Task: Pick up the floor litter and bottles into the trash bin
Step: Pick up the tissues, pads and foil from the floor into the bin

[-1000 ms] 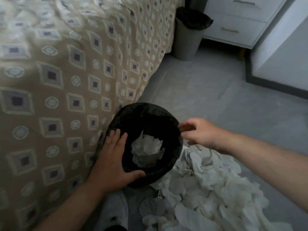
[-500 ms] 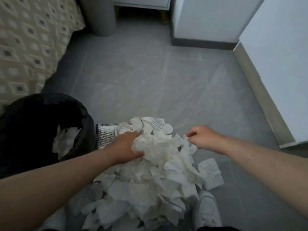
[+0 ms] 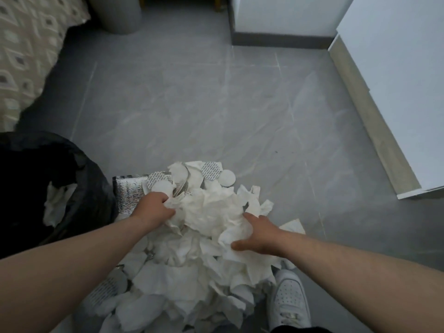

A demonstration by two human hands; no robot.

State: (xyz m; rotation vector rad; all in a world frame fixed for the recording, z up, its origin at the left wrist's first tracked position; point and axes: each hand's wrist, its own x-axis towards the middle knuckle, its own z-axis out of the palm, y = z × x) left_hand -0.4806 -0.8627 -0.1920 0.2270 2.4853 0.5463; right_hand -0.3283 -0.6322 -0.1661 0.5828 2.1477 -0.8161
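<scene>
— On the grey tiled floor (image 3: 216,104), what is seen first?

— A patterned bed (image 3: 28,44) is seen at the far left, and a white cupboard (image 3: 396,68) at the right. A grey bin (image 3: 117,15) is cut off by the top edge.

— And where is the trash bin found?

— The trash bin (image 3: 96,188), lined with a black bag, is set at the left edge, just beside the litter. A crumpled tissue (image 3: 56,205) is seen inside it.

— Where is the litter placed?

— A paper pile (image 3: 192,272) of torn and crumpled white sheets is heaped on the floor between the two forearms. A silver foil pouch (image 3: 127,195) is wedged between the bin and the pile.

— How are the hands held?

— The left hand (image 3: 153,207) is sunk into the top of the pile, its fingers (image 3: 165,201) curled and a wad of paper gripped. The right hand (image 3: 259,234) is laid on the pile's right side, thumb and forefinger spread wide; the other fingers are hidden by paper.

— Anything smaller?

— A white shoe (image 3: 288,296) is seen at the pile's lower right edge, and round pads (image 3: 211,170) are scattered along its far edge.
</scene>
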